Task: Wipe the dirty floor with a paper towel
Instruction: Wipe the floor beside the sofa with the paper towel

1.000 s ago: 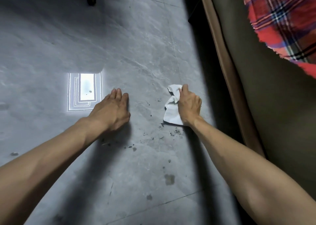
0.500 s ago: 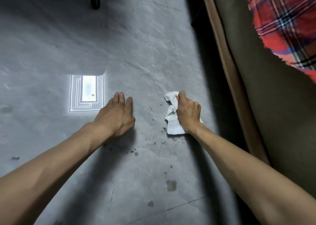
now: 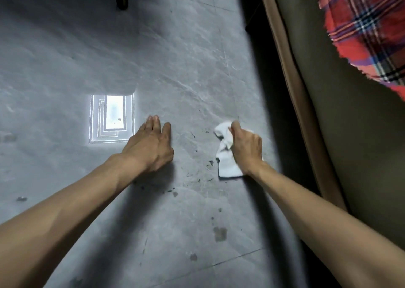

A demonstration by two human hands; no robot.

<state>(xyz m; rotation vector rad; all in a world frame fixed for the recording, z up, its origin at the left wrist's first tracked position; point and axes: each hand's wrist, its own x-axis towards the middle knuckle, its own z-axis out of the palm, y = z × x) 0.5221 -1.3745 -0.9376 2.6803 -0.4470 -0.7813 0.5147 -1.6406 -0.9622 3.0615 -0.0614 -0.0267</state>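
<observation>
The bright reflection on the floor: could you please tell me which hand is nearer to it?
Left. The left hand rests flat just right of the bright reflection; the right hand grips the paper towel farther right.

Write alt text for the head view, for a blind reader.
A person's right hand grips a crumpled white paper towel against a grey floor flecked with dark dirt; the left hand rests flat nearby. A red plaid cloth shows upper right.

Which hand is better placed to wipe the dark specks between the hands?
Right. The right hand grips the paper towel beside the specks; the left hand lies flat on the floor, holding nothing.
</observation>
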